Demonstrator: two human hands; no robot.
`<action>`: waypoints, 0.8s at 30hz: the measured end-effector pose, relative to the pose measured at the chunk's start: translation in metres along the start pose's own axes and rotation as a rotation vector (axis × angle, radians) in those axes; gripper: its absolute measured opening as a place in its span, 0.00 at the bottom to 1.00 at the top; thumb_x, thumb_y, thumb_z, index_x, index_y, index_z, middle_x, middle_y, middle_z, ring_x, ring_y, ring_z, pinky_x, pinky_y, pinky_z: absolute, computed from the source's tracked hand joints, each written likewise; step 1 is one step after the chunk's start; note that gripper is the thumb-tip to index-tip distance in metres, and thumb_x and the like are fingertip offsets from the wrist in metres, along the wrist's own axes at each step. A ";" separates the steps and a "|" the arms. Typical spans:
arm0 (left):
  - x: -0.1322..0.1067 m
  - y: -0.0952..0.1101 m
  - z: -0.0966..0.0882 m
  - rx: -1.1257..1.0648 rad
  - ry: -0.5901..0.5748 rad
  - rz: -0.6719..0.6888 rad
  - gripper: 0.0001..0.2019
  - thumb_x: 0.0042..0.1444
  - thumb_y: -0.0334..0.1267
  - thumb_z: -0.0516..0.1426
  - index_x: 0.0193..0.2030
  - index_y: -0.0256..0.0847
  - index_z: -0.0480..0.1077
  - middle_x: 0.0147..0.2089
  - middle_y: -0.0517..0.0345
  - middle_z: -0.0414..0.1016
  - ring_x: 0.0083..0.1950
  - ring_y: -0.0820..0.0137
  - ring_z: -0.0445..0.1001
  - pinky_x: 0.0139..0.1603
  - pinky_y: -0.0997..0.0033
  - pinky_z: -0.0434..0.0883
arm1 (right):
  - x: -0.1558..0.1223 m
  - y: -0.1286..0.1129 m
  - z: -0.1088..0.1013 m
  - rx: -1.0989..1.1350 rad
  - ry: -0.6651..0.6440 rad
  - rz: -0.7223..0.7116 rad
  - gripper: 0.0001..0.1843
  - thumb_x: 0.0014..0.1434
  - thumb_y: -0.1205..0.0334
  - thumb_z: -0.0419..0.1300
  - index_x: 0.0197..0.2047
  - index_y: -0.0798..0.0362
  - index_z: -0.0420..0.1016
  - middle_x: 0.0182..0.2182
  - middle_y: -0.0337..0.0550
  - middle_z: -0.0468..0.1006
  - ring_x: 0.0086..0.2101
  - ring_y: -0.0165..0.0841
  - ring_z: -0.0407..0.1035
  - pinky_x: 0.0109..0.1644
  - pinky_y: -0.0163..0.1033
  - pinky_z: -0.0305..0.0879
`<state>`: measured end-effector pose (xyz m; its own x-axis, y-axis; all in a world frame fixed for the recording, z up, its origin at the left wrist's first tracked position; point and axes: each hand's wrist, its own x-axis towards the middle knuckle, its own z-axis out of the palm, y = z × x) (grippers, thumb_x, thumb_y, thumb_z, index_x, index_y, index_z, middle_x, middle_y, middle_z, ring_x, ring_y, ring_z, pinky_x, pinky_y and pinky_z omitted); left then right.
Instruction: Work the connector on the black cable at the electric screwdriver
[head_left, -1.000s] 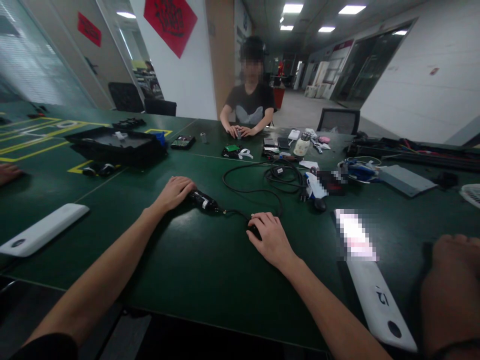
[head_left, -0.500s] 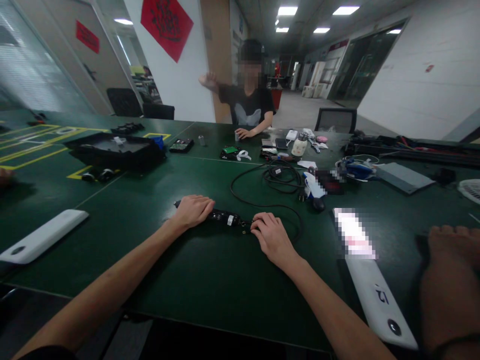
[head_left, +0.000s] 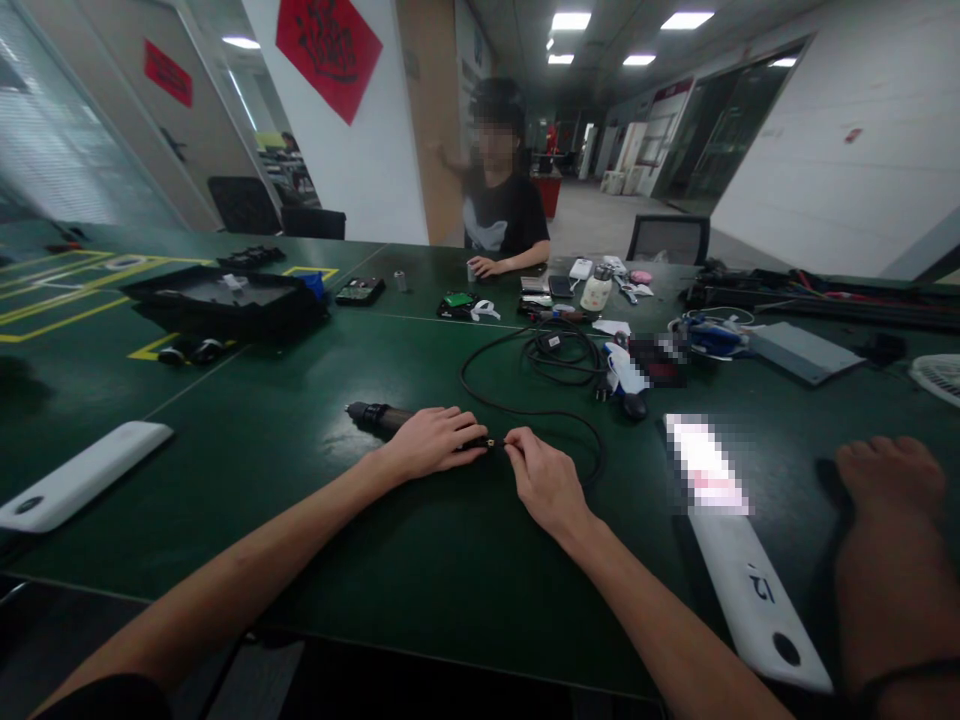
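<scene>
A black electric screwdriver (head_left: 373, 417) lies on the green table, its bit end pointing left. My left hand (head_left: 435, 442) is closed over its rear half, hiding most of that part. A small metallic connector end (head_left: 490, 443) shows just beyond my left fingertips. Opposite it, my right hand (head_left: 546, 478) pinches the end of a black cable (head_left: 525, 411). Its fingertips cover most of that end, and whether the cable is joined to the screwdriver I cannot tell. The cable loops back to a coil farther up the table.
White bars lie at left (head_left: 90, 475) and right (head_left: 731, 575). Another person's fist (head_left: 892, 480) rests at far right. A person (head_left: 502, 210) sits across with a hand on a small cylinder. A black tray (head_left: 225, 300), a bottle (head_left: 596, 290) and a grey panel (head_left: 806, 352) stand farther back.
My left hand has slid right along the screwdriver, from its front part to its rear end, uncovering the bit end. My right fingers have drawn into a tighter pinch. The person opposite lowers the raised arm.
</scene>
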<state>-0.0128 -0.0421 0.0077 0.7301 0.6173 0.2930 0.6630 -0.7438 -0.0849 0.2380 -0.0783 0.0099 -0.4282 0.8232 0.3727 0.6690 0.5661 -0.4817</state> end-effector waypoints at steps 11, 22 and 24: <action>0.007 0.005 -0.003 0.005 0.027 -0.002 0.18 0.76 0.50 0.48 0.46 0.44 0.75 0.40 0.55 0.77 0.42 0.66 0.76 0.40 0.65 0.67 | 0.000 -0.003 0.001 0.027 -0.030 -0.021 0.06 0.73 0.61 0.55 0.50 0.48 0.72 0.46 0.44 0.81 0.40 0.38 0.78 0.41 0.41 0.71; -0.001 0.001 -0.008 -0.080 0.029 0.089 0.15 0.74 0.46 0.50 0.58 0.44 0.72 0.55 0.54 0.78 0.49 0.66 0.77 0.49 0.64 0.69 | 0.000 -0.003 0.003 -0.047 -0.013 0.061 0.06 0.72 0.61 0.56 0.50 0.46 0.73 0.46 0.41 0.81 0.38 0.36 0.77 0.39 0.38 0.66; -0.002 0.001 -0.005 -0.087 0.051 0.072 0.15 0.74 0.46 0.50 0.56 0.44 0.73 0.53 0.55 0.79 0.49 0.66 0.78 0.48 0.65 0.70 | 0.000 -0.004 0.002 -0.068 -0.007 0.055 0.06 0.72 0.61 0.56 0.50 0.46 0.73 0.45 0.42 0.80 0.38 0.36 0.76 0.39 0.39 0.66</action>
<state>-0.0142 -0.0454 0.0115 0.7647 0.5493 0.3369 0.5904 -0.8068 -0.0247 0.2342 -0.0800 0.0100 -0.3939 0.8535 0.3411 0.7311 0.5158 -0.4465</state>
